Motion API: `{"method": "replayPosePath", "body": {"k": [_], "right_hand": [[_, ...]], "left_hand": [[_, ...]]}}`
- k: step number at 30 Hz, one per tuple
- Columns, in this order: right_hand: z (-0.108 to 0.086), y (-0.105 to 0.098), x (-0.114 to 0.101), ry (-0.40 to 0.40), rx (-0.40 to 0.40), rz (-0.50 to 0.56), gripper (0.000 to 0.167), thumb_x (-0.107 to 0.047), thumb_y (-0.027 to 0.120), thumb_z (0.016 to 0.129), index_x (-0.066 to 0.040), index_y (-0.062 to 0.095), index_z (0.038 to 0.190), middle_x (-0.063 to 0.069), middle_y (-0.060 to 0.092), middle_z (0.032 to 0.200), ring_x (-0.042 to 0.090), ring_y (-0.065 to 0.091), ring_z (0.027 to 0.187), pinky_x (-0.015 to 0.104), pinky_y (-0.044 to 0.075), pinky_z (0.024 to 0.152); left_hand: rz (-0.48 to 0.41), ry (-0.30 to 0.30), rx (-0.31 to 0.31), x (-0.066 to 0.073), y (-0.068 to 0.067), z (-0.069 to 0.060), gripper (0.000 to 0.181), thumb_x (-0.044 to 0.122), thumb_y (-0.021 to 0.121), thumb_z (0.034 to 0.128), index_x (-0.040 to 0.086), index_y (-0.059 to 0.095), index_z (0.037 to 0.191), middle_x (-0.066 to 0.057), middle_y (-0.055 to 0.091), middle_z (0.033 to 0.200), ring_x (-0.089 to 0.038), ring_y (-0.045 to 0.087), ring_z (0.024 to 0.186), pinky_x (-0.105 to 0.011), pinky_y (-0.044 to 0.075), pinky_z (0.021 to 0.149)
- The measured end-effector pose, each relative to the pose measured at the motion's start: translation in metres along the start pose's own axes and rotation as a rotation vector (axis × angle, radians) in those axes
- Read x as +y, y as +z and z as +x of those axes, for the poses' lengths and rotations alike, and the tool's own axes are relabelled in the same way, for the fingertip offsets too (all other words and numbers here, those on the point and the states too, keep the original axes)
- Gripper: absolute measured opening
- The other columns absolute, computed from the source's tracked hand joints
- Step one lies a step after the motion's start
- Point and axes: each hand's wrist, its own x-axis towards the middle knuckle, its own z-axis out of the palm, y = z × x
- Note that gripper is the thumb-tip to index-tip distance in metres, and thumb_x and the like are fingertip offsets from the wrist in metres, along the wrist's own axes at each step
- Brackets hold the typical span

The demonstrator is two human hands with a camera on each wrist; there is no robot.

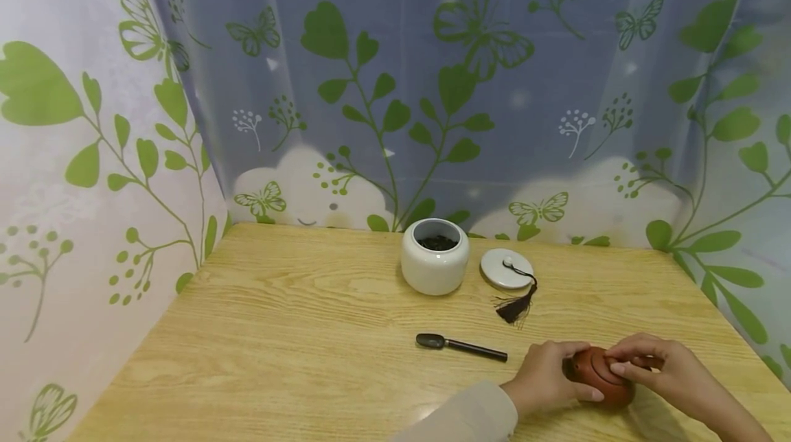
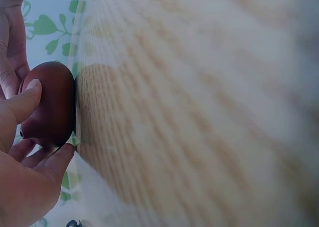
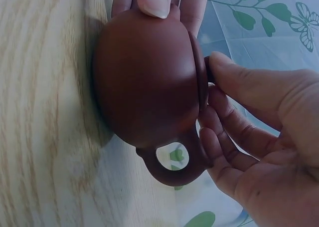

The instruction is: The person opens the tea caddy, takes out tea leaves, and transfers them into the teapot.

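A reddish-brown clay teapot [image 1: 618, 397] sits on the table at the front right. My left hand [image 1: 544, 377] holds its body from the spout side, thumb on one flank and fingers on the other. Over the top, my right hand [image 1: 673, 373] pinches the knob of the teapot's lid [image 3: 200, 75] between thumb and fingers. The lid rests in the pot's mouth, as the right wrist view shows. Below the right fingers, the loop handle [image 3: 174, 178] shows in that view. The short spout [image 2: 25, 133] pokes out between the left thumb and fingers.
A white jar [image 1: 434, 270] holding dark leaves stands at the back of the wooden table [image 1: 278, 346]. Right of it lies a white lid [image 1: 500, 274] with a dark tassel [image 1: 514, 308]. A dark-handled scoop [image 1: 460, 346] lies left of the hands. Patterned curtains enclose the table.
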Motion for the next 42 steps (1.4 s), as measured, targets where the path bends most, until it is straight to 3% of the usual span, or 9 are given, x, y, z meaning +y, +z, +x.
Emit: {"method": "replayPosePath", "body": {"k": [10, 14, 19, 21, 23, 28, 29, 42], "right_hand": [[0.000, -0.001, 0.000, -0.008, -0.004, 0.008, 0.012, -0.005, 0.067, 0.088, -0.003, 0.071, 0.099, -0.018, 0.064, 0.096, -0.007, 0.057, 0.087, 0.016, 0.051, 0.067], [0.002, -0.005, -0.002, 0.069, -0.062, 0.039, 0.021, -0.011, 0.064, 0.093, 0.002, 0.069, 0.108, -0.018, 0.065, 0.099, -0.009, 0.058, 0.087, 0.021, 0.054, 0.067], [0.006, -0.011, -0.007, 0.183, -0.119, 0.161, 0.038, -0.019, 0.057, 0.098, 0.010, 0.058, 0.123, -0.021, 0.064, 0.107, -0.002, 0.064, 0.087, 0.031, 0.057, 0.067], [0.008, -0.012, -0.008, 0.183, -0.120, 0.204, 0.040, -0.018, 0.055, 0.099, 0.012, 0.055, 0.125, -0.025, 0.062, 0.109, 0.001, 0.065, 0.088, 0.035, 0.057, 0.066], [0.011, -0.013, -0.010, 0.199, -0.109, 0.211, 0.042, -0.019, 0.055, 0.099, 0.012, 0.054, 0.127, -0.020, 0.064, 0.113, 0.006, 0.067, 0.091, 0.037, 0.058, 0.068], [0.021, -0.012, -0.021, 0.266, -0.061, 0.129, 0.045, -0.028, 0.057, 0.098, 0.004, 0.056, 0.130, 0.021, 0.057, 0.130, 0.036, 0.062, 0.109, 0.050, 0.054, 0.080], [0.024, -0.011, -0.024, 0.268, -0.053, 0.112, 0.045, -0.029, 0.057, 0.098, 0.002, 0.057, 0.130, 0.023, 0.055, 0.132, 0.042, 0.059, 0.111, 0.053, 0.053, 0.081], [0.060, -0.009, -0.044, 0.243, -0.007, 0.078, 0.051, -0.039, 0.056, 0.097, -0.004, 0.056, 0.134, 0.022, 0.054, 0.134, 0.043, 0.051, 0.120, 0.058, 0.047, 0.087]], "left_hand": [[0.007, 0.011, -0.002, -0.003, 0.001, 0.001, 0.059, 0.030, 0.082, 0.0770, 0.019, 0.061, 0.131, 0.014, 0.063, 0.120, 0.002, 0.058, 0.106, -0.011, 0.045, 0.083], [-0.040, -0.009, -0.005, -0.002, 0.000, 0.001, 0.059, 0.028, 0.082, 0.0770, 0.019, 0.060, 0.131, 0.014, 0.063, 0.121, 0.001, 0.057, 0.108, -0.012, 0.045, 0.084], [-0.132, -0.077, -0.004, -0.003, -0.005, 0.003, 0.061, 0.027, 0.083, 0.0764, 0.023, 0.059, 0.133, 0.012, 0.061, 0.125, -0.002, 0.059, 0.109, -0.016, 0.048, 0.085], [-0.153, -0.098, -0.005, -0.003, -0.010, 0.005, 0.061, 0.026, 0.082, 0.0769, 0.023, 0.059, 0.133, 0.012, 0.059, 0.128, -0.006, 0.060, 0.110, -0.018, 0.049, 0.086], [-0.152, -0.103, -0.007, -0.004, -0.017, 0.006, 0.062, 0.027, 0.082, 0.0778, 0.021, 0.057, 0.134, 0.012, 0.057, 0.131, -0.009, 0.060, 0.112, -0.019, 0.049, 0.086], [-0.061, -0.090, 0.026, -0.004, -0.036, 0.010, 0.065, 0.031, 0.081, 0.0784, 0.019, 0.055, 0.137, 0.011, 0.056, 0.133, -0.010, 0.058, 0.114, -0.019, 0.049, 0.086], [-0.044, -0.093, 0.035, -0.004, -0.040, 0.011, 0.065, 0.032, 0.081, 0.0783, 0.019, 0.055, 0.137, 0.011, 0.056, 0.133, -0.009, 0.057, 0.116, -0.020, 0.049, 0.087], [0.039, -0.083, 0.152, -0.010, -0.084, 0.019, 0.070, 0.038, 0.079, 0.0786, 0.024, 0.050, 0.141, 0.007, 0.051, 0.140, -0.012, 0.050, 0.125, -0.026, 0.047, 0.096]]}}
